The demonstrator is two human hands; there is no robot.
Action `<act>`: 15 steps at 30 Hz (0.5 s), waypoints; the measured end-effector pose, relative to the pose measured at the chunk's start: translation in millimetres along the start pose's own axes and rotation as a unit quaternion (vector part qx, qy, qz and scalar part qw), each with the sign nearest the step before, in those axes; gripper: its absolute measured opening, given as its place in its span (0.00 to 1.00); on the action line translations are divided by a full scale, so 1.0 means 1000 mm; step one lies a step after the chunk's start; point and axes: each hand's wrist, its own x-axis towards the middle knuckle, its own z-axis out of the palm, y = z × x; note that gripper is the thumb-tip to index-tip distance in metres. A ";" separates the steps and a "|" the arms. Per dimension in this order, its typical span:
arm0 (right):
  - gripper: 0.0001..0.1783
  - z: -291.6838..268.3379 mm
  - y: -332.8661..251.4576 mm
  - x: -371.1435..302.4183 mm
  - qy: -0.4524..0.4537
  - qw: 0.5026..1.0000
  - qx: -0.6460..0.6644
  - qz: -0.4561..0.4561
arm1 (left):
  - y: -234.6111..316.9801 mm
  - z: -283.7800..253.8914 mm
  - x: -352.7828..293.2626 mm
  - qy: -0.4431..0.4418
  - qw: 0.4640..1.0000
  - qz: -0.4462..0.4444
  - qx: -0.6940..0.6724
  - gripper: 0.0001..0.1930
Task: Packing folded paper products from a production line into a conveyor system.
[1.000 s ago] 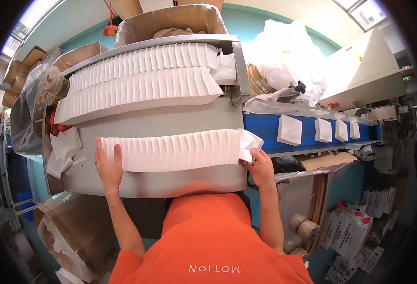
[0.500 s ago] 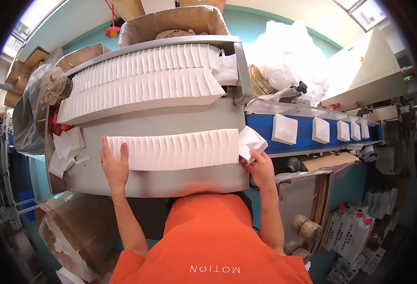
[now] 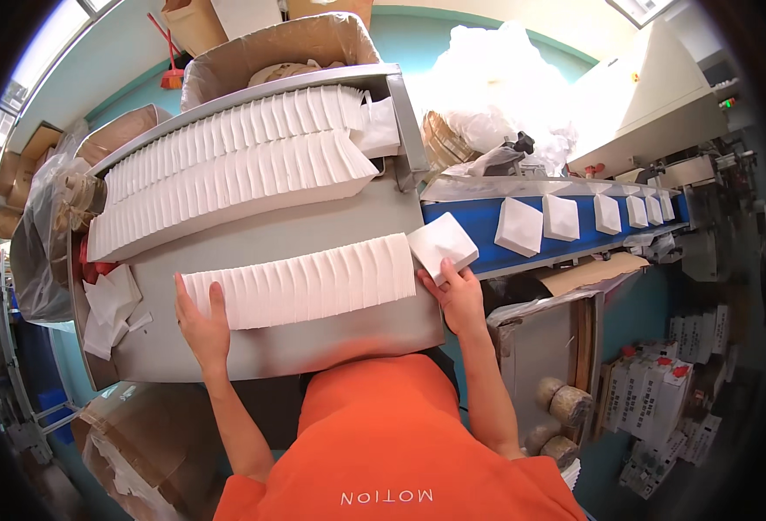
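Observation:
On the steel table (image 3: 313, 347) in front of me stands a row of white folded paper napkins (image 3: 305, 282), packed upright side by side in bundles. My left hand (image 3: 202, 330) is at the row's left end, its thumb spread from its straight fingers and resting against the paper. At the row's right end, my right hand (image 3: 457, 300) pinches the near corner of a tilted white napkin bundle (image 3: 444, 243), where the table meets the blue conveyor belt (image 3: 483, 230). Several more bundles lie spaced along the belt, the nearest napkin bundle (image 3: 518, 227) just right of the held one.
Two longer rows of napkins (image 3: 227, 182) fill the table's far side, against a raised metal rim. Loose white paper (image 3: 112, 304) lies at the left edge. Beyond stand a lined carton (image 3: 283, 52) and white plastic bags (image 3: 505, 95). A torn cardboard box (image 3: 153, 443) sits below left.
The bundles on the belt have come nearer to the table. My right hand has lifted and turned its bundle beside the row's end. My left hand stays at the other end; the whole view has shifted.

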 end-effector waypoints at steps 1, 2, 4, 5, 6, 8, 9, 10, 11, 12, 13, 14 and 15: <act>0.24 -0.005 0.004 0.008 0.020 1.000 0.019 -0.005 | 0.002 -0.001 -0.001 -0.005 1.000 -0.009 -0.003 0.36; 0.28 -0.005 0.013 0.015 -0.008 0.999 -0.044 -0.017 | -0.003 0.002 -0.002 0.000 1.000 0.010 0.002 0.35; 0.32 0.033 0.003 -0.009 -0.061 0.953 -0.286 -0.083 | 0.001 0.002 -0.004 -0.005 1.000 0.000 0.005 0.35; 0.30 0.042 0.011 -0.011 -0.036 0.893 -0.396 -0.210 | 0.003 0.002 -0.004 -0.006 1.000 -0.013 0.011 0.35; 0.28 0.046 0.013 -0.014 -0.042 0.885 -0.396 -0.241 | 0.005 0.003 -0.005 -0.009 1.000 -0.009 0.010 0.35; 0.26 0.041 0.013 -0.011 -0.084 0.974 -0.202 -0.055 | 0.006 0.004 -0.005 -0.002 1.000 -0.009 -0.005 0.35; 0.22 0.030 0.011 -0.005 -0.094 0.984 -0.145 0.051 | 0.003 0.006 -0.004 0.000 1.000 -0.010 -0.004 0.35; 0.20 0.020 0.011 -0.003 -0.111 0.984 -0.118 0.074 | 0.000 0.008 -0.004 0.004 1.000 0.001 -0.006 0.35; 0.19 0.011 0.010 -0.005 -0.126 0.983 -0.091 0.098 | -0.002 0.009 -0.005 0.005 1.000 0.013 -0.008 0.35; 0.20 0.005 0.004 -0.009 -0.125 0.979 -0.126 0.097 | -0.001 0.008 -0.006 0.006 1.000 0.010 -0.007 0.35; 0.20 -0.005 0.009 -0.004 -0.091 0.989 -0.097 0.067 | 0.000 0.007 -0.006 0.007 1.000 0.014 -0.009 0.35; 0.21 -0.005 0.009 -0.002 -0.055 0.996 -0.067 0.036 | 0.002 0.007 -0.006 0.008 1.000 0.018 -0.011 0.35; 0.22 -0.005 0.006 0.000 -0.004 1.000 -0.003 0.006 | 0.004 0.008 -0.007 0.007 1.000 0.018 -0.012 0.35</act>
